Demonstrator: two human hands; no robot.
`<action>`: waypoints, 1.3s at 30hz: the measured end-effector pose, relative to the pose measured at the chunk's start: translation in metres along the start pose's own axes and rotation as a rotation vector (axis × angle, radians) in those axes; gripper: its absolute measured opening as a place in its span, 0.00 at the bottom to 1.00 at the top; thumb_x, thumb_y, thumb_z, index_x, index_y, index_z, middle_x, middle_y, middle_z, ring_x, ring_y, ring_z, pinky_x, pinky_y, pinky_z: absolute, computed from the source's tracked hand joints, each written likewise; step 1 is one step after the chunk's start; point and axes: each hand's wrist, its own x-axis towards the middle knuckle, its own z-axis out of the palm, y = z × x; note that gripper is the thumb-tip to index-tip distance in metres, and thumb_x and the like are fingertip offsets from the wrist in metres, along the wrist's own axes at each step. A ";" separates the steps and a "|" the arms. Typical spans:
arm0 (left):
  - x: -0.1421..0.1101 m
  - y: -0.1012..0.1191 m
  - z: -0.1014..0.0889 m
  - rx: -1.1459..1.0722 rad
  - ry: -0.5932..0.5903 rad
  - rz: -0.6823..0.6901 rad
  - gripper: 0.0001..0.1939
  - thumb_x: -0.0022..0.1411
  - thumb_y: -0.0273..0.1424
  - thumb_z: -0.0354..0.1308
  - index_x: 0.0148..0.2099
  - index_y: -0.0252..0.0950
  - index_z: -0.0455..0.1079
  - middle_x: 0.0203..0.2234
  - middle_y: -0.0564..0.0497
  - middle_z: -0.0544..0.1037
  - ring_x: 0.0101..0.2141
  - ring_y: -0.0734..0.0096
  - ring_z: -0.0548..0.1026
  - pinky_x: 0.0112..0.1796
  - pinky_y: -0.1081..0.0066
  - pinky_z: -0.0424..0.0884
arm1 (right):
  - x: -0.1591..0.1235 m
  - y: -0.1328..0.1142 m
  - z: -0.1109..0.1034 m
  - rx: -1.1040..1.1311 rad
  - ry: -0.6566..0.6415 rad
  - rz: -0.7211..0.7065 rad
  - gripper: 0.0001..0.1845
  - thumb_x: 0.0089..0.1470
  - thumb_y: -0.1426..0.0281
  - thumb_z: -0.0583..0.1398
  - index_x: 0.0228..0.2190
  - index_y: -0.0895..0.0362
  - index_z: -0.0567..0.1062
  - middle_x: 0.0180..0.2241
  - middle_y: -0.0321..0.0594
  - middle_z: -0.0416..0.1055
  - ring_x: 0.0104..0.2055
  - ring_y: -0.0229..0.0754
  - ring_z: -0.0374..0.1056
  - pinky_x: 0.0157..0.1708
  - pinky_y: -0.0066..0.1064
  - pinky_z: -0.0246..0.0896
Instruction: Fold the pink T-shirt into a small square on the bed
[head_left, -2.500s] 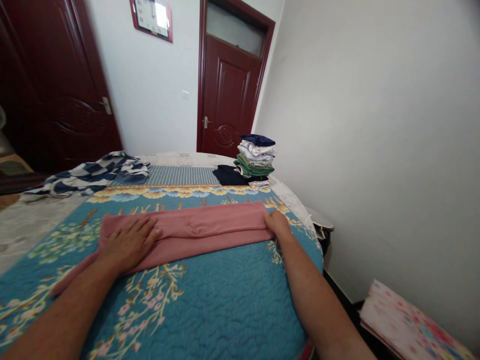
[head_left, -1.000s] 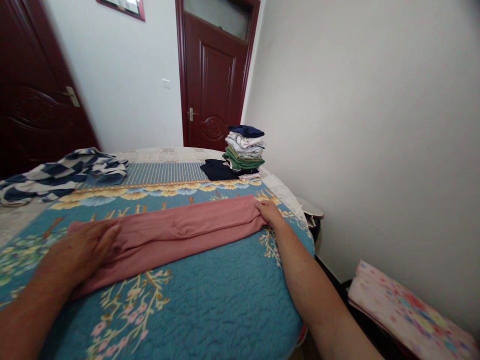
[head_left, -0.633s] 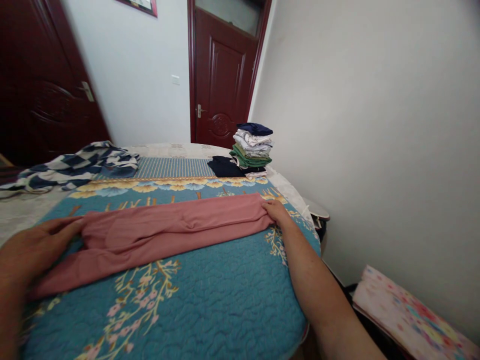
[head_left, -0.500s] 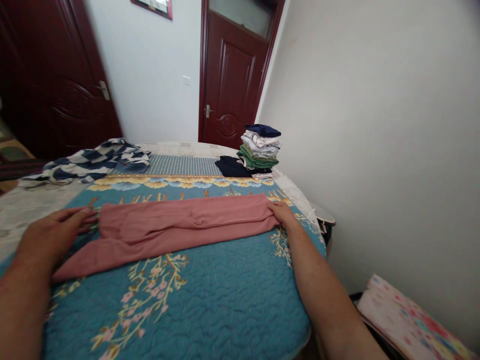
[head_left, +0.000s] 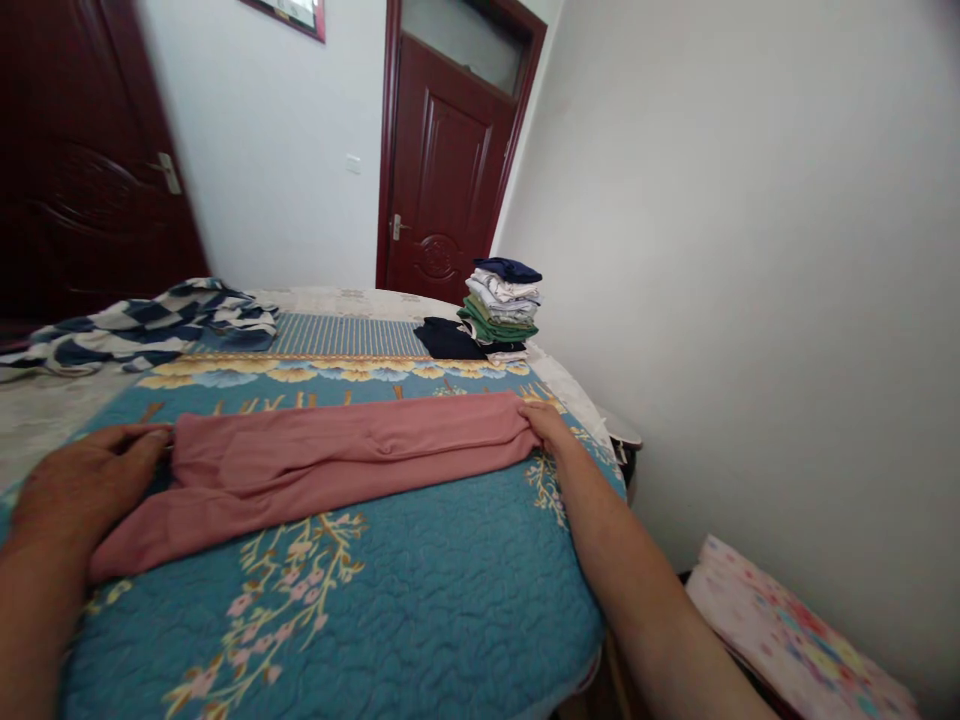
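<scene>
A pair of pink trousers [head_left: 352, 440], folded lengthwise into a long strip, lies across the blue quilt [head_left: 420, 590]. At its right end my right hand [head_left: 544, 425] is closed on the cloth, with some fingertips hidden in the fabric. By the upper left corner of the strip, my left hand [head_left: 97, 480] has thumb and forefinger brought together at the cloth's edge. A pointed flap of the pink cloth sticks out toward the lower left, next to my left wrist.
A stack of folded clothes [head_left: 502, 305] stands at the far right of the bed, beside a dark folded garment [head_left: 448, 338]. A checked navy-and-white cloth [head_left: 150, 325] lies crumpled at the far left. A floral-covered object [head_left: 795, 630] stands low at right, by the wall [head_left: 750, 300].
My left thumb and forefinger have come together at the edge of the trousers. The view has shifted a little to the right; my right hand keeps its hold.
</scene>
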 end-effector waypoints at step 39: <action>-0.016 0.034 -0.024 -0.169 0.051 -0.084 0.25 0.66 0.45 0.55 0.53 0.33 0.81 0.44 0.45 0.85 0.36 0.61 0.75 0.34 0.70 0.67 | -0.110 -0.103 0.158 -0.967 -0.161 -0.525 0.16 0.64 0.67 0.55 0.46 0.57 0.79 0.47 0.51 0.80 0.48 0.51 0.77 0.47 0.37 0.68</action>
